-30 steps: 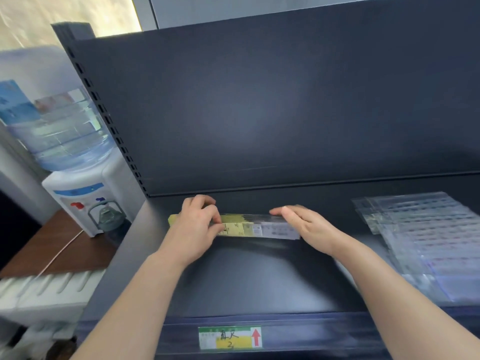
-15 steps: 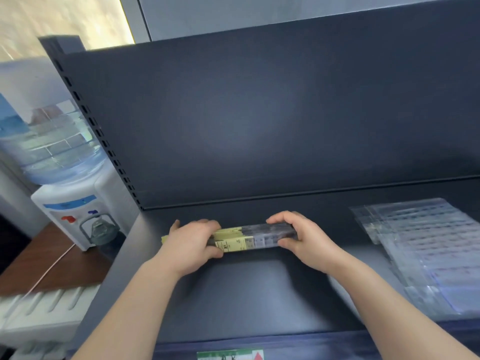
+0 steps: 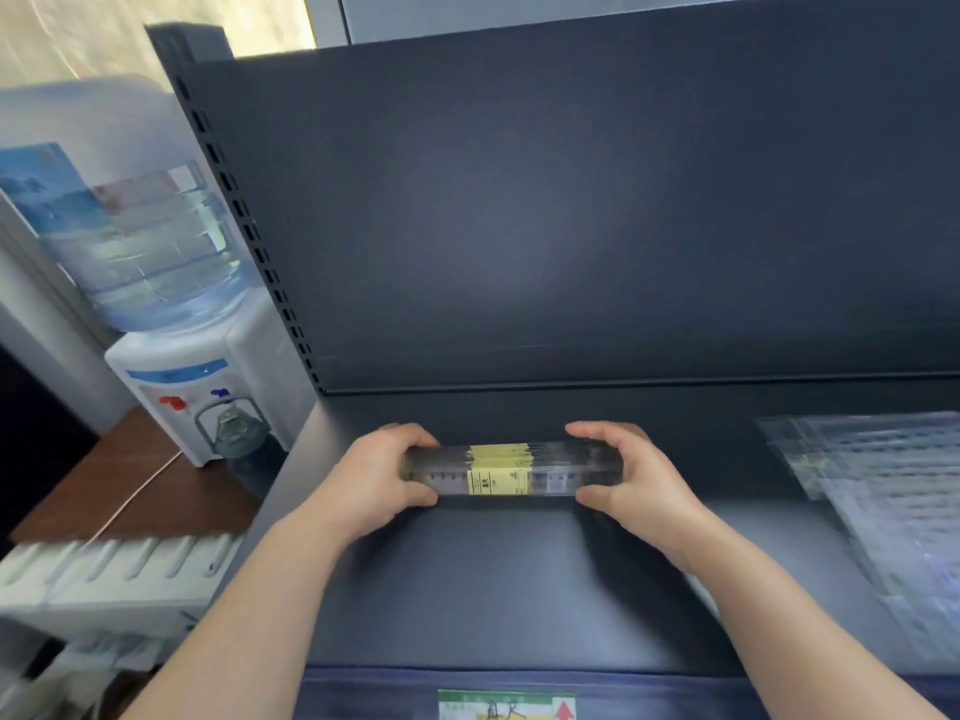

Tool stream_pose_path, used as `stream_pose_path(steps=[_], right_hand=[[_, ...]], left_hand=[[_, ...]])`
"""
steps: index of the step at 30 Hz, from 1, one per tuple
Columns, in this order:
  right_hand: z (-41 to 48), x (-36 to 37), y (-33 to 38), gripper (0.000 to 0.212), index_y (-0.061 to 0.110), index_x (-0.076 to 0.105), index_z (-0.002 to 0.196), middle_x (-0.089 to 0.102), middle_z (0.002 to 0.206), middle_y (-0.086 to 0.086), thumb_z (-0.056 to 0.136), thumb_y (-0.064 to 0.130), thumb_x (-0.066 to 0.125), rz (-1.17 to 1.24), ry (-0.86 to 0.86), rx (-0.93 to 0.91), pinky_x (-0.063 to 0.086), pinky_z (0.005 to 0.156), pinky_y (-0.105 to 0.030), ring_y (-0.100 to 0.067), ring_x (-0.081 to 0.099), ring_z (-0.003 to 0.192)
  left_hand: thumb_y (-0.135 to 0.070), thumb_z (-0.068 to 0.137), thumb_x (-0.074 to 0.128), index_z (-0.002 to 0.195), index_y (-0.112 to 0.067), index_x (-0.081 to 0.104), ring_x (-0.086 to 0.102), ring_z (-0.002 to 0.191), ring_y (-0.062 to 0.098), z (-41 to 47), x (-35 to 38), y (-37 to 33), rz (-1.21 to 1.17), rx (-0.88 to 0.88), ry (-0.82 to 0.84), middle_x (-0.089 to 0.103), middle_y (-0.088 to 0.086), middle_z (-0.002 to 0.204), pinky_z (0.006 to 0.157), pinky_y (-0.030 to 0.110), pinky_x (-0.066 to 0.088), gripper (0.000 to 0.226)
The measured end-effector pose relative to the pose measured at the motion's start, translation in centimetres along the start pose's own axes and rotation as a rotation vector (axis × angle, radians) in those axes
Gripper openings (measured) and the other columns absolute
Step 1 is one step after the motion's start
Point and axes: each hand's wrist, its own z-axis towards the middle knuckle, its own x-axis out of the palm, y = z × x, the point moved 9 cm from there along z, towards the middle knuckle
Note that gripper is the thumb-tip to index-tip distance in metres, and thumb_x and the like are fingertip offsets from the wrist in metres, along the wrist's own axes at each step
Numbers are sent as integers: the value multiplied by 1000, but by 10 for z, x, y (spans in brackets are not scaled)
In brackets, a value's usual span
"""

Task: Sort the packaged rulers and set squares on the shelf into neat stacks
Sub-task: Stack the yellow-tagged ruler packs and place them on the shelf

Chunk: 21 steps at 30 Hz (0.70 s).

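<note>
A stack of clear packaged rulers (image 3: 511, 469) with a yellow label band lies crosswise on the dark shelf (image 3: 493, 589), near its back. My left hand (image 3: 384, 480) grips the stack's left end, fingers over the top and thumb at the front. My right hand (image 3: 631, 478) grips the right end the same way. A spread pile of clear packaged set squares (image 3: 883, 506) lies on the shelf at the right, apart from both hands.
The shelf's dark back panel (image 3: 571, 226) rises right behind the stack. A price label (image 3: 506, 705) sits on the front rail. Left of the shelf unit stand a water dispenser (image 3: 171, 314) on a brown table and a white ribbed object (image 3: 114, 569).
Both hands have closed round the ends of the ruler stack and squared it up. The stack now sits more to the right and its packs are aligned.
</note>
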Motion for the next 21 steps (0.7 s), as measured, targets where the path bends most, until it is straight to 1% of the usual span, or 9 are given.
stream_pose_path(steps=[2, 5, 9, 11, 13, 15, 17, 19, 21], right_hand=[[1, 3, 3, 58, 35, 57, 123, 44, 122, 14, 78, -1, 69, -61, -7, -14, 39, 73, 1, 0, 50, 109], [1, 4, 11, 50, 32, 59, 119, 47, 118, 12, 80, 4, 69, -221, -30, -81, 35, 85, -7, -5, 51, 108], [1, 2, 16, 41, 32, 60, 107, 51, 107, 9, 81, 2, 69, -243, -24, -102, 40, 86, -18, -9, 55, 99], [1, 1, 19, 41, 31, 59, 109, 51, 107, 10, 80, 3, 70, -279, -27, -109, 42, 88, -20, -9, 53, 101], [0, 5, 17, 47, 32, 57, 116, 49, 111, 12, 79, 8, 72, -366, 3, -89, 40, 90, -22, -9, 47, 108], [-3, 8, 13, 53, 33, 55, 122, 47, 116, 14, 78, 11, 74, -370, 18, -72, 38, 92, -21, -9, 44, 113], [-4, 7, 11, 56, 34, 56, 122, 46, 119, 14, 77, 7, 75, -288, -22, -66, 37, 90, -14, -8, 48, 111], [-4, 7, 11, 57, 35, 58, 118, 47, 119, 13, 75, 2, 75, -225, -59, -60, 35, 83, -4, -6, 52, 108], [-3, 7, 13, 58, 36, 59, 116, 48, 117, 13, 73, 0, 76, -197, -70, -47, 34, 77, 1, -6, 52, 105]], left_hand=[[-29, 66, 83, 100, -33, 59, 57, 96, 14, 3, 3, -4, 153, 20, 54, 57, -12, 97, 88, 30, 45, 42], [-48, 67, 76, 116, -35, 55, 52, 108, 13, 3, 5, -21, 407, 80, 74, 56, -13, 106, 104, 41, 35, 54], [-38, 76, 73, 111, -29, 59, 56, 102, 17, 3, 6, -36, 369, 170, 44, 54, -8, 101, 83, 34, 47, 38], [-42, 75, 74, 112, -32, 59, 55, 103, 15, 4, 0, -36, 387, 177, 20, 56, -11, 103, 86, 34, 46, 40], [-47, 71, 75, 119, -36, 57, 54, 110, 13, 5, 0, -28, 410, 155, 42, 59, -15, 113, 96, 36, 42, 53], [-46, 64, 83, 132, -33, 51, 50, 120, 14, 2, -2, -9, 271, 68, 40, 54, -12, 127, 102, 37, 41, 77], [-32, 56, 93, 141, -27, 44, 45, 126, 15, -3, -8, 14, -31, -59, -34, 46, -6, 137, 105, 33, 40, 99], [-17, 54, 95, 144, -24, 39, 44, 130, 13, -10, -3, 24, -316, -124, -82, 43, -4, 142, 105, 28, 39, 105], [-8, 57, 93, 144, -23, 38, 43, 132, 11, -13, 6, 23, -467, -110, -79, 43, -5, 145, 104, 26, 38, 104]])
